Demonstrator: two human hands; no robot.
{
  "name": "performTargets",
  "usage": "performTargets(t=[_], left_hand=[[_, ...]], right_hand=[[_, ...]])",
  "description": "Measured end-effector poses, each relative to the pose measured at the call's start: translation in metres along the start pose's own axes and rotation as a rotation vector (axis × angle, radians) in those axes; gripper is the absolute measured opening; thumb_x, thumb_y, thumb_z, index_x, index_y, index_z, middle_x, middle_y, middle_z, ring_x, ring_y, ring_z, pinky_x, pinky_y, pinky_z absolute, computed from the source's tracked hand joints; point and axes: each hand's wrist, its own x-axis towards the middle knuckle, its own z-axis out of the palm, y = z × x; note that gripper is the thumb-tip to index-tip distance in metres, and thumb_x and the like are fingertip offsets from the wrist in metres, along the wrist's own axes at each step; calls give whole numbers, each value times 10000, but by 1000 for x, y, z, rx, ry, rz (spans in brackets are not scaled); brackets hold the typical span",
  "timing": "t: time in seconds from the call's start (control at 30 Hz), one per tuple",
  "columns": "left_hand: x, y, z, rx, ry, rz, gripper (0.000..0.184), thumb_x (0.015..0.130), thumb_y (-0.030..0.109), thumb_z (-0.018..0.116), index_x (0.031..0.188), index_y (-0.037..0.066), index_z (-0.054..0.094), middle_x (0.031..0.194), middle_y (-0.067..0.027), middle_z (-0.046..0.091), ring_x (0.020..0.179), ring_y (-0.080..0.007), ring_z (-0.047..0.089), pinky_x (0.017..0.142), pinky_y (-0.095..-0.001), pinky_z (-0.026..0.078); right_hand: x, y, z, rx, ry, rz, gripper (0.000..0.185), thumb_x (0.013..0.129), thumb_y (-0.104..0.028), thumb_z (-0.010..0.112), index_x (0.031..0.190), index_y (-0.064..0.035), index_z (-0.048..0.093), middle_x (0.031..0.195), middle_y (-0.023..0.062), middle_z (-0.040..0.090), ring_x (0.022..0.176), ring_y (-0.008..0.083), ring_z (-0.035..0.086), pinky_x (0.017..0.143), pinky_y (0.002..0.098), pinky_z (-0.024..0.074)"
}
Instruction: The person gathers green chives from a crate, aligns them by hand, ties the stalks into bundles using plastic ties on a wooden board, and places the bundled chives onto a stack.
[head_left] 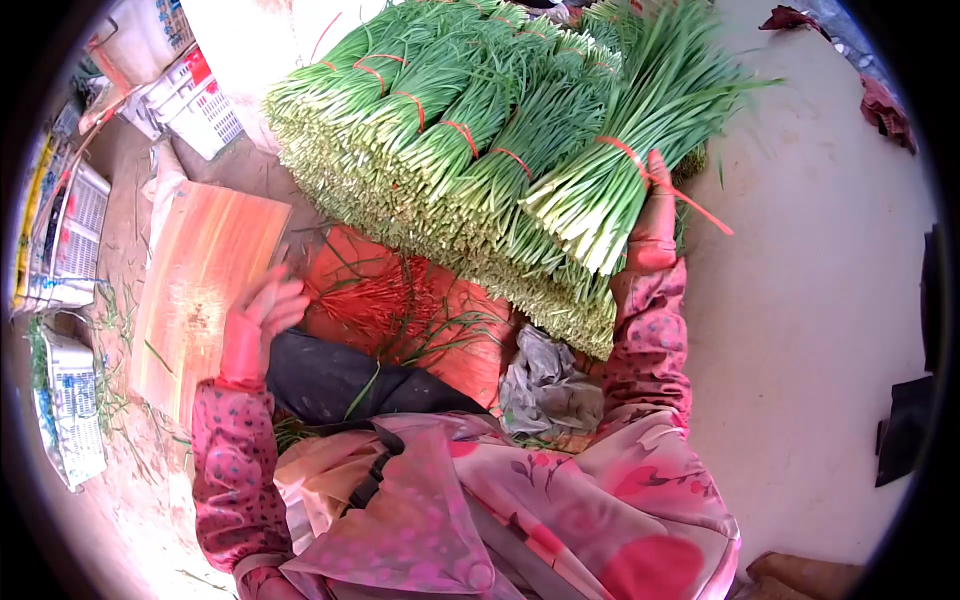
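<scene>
My right hand [655, 210] grips the side of a bundle of garlic chives [610, 190], bound with a red tie whose loose end sticks out to the right. This bundle rests at the right end of a large stack of tied chive bundles [430, 140], cut pale ends facing me. My left hand [268, 305] is empty, its fingers loosely apart, over the right edge of a wooden board [200, 290]. Close beside it, a heap of thin red ties [390, 300] lies on a red-orange surface, with stray green leaves across it.
White plastic crates [195, 105] stand at the upper left, with more crates [80, 235] along the left edge. A crumpled grey plastic bag [550, 385] lies below the stack. Loose leaves litter the floor at left; a pale floor [800, 260] stretches to the right.
</scene>
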Motion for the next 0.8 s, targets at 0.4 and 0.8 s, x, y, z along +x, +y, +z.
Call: performTargets(t=[0.4, 0.8], left_hand=[[-59, -41, -37, -228, 344, -18, 489, 973, 291, 481, 1358, -7, 438, 1170, -172, 617, 1038, -253, 628, 912, -373, 495], [-133, -45, -104, -204, 460, 4, 471, 981, 301, 478, 1346, 3, 463, 1109, -134, 648, 887, -185, 658, 742, -280, 535]], right_hand=[[150, 88, -194, -740, 397, 141, 683, 843, -606, 598, 1146, 4, 652, 1082, 120, 656, 927, 219, 592, 874, 356, 452], [7, 157, 77, -1263, -297, -94, 240, 946, -267, 585, 1049, -66, 668, 834, 16, 688, 705, 114, 627, 623, 268, 499]])
